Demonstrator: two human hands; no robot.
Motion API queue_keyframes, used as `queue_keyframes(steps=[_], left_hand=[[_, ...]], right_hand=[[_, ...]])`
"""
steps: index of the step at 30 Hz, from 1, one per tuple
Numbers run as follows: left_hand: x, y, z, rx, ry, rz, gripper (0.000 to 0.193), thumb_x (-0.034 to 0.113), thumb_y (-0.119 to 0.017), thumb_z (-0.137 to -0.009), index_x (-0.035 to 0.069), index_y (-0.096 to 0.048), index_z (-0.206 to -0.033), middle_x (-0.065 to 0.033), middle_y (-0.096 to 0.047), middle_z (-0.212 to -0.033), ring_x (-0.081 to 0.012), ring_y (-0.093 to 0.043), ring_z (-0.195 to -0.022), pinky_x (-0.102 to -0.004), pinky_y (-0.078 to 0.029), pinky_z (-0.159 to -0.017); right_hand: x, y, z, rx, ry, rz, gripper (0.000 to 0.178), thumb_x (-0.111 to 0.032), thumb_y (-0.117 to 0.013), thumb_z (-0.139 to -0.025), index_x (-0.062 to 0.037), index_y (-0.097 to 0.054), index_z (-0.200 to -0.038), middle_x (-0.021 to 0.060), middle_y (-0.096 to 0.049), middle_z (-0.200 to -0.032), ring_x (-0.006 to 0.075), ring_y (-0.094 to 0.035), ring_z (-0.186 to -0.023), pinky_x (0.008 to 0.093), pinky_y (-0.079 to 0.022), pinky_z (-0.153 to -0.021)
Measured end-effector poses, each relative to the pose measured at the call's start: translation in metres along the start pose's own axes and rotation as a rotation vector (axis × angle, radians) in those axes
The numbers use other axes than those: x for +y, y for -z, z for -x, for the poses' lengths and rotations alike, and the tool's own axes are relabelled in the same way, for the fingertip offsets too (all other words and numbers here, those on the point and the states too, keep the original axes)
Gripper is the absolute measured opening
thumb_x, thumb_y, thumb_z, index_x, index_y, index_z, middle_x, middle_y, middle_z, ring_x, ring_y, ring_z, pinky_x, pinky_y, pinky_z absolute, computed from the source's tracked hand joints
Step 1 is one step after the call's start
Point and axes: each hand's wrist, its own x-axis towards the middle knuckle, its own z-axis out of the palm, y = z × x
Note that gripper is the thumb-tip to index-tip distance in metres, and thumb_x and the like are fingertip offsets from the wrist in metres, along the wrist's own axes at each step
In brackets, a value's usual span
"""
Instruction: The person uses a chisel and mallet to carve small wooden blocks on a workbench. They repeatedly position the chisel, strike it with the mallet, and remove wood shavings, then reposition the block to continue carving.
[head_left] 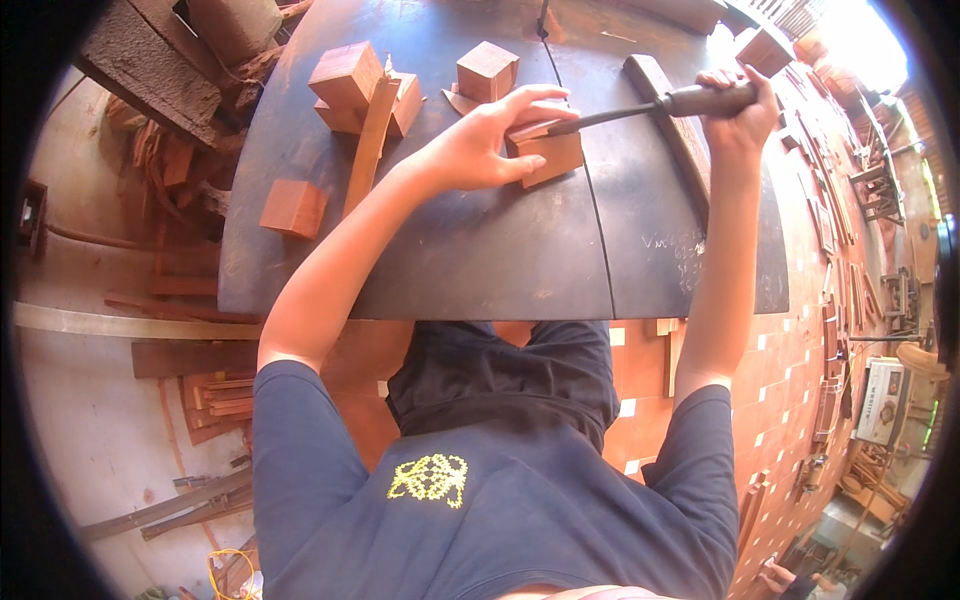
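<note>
My right hand [742, 112] is wrapped round the thick dark handle [700, 100] of a hand tool with a long, narrow dark blade [620, 115]. Whether it is a file or a chisel I cannot tell. The blade slants left and its end lies on the top of a reddish wooden block [555, 160]. My left hand [495, 140] grips that block from its left side, thumb on the near face and fingers over the far edge, hiding part of the top. Just beyond my left hand stands another wooden block [487, 70], with a thin wood piece beside it.
On the dark tabletop [450, 270] at left are stacked wooden blocks [347, 75], a thin curved strip [370, 145] leaning against them, and a single block [293, 208]. A long dark bar [668, 130] lies at right. Timber pieces [225, 395] lean at the left wall.
</note>
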Motion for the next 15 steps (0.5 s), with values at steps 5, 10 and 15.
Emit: queue_keyframes(steps=[5,10,15], left_hand=[[-0.007,0.008,0.004,0.068,0.127,-0.095,0.074,0.0,-0.068,-0.088,0.009,-0.033,-0.154,-0.0138,-0.055,-0.147,-0.0275,-0.046,-0.143,-0.0434,-0.035,-0.12],[-0.011,0.007,0.004,0.08,0.093,-0.033,0.076,-0.001,-0.069,-0.088,0.009,-0.033,-0.154,-0.0147,-0.055,-0.144,-0.0276,-0.048,-0.142,-0.0432,-0.036,-0.12],[-0.009,0.005,0.002,0.022,0.026,0.093,0.079,-0.006,-0.069,-0.085,0.006,-0.033,-0.154,-0.0145,-0.053,-0.146,-0.0262,-0.048,-0.142,-0.0414,-0.034,-0.122]], right_hand=[[0.021,0.008,0.0,0.102,0.031,-0.039,0.022,-0.016,-0.058,-0.099,-0.0007,-0.046,-0.09,0.0086,-0.045,-0.074,0.0227,-0.05,-0.072,0.0474,-0.05,-0.081],[0.024,0.021,0.006,0.216,0.069,-0.04,0.03,-0.025,-0.053,-0.105,-0.0032,-0.045,-0.086,0.008,-0.045,-0.074,0.0228,-0.049,-0.071,0.0459,-0.05,-0.078],[0.005,0.039,0.006,0.064,-0.042,-0.249,0.02,-0.019,-0.051,-0.096,-0.0056,-0.046,-0.081,0.0047,-0.041,-0.068,0.0198,-0.046,-0.063,0.0382,-0.046,-0.067]])
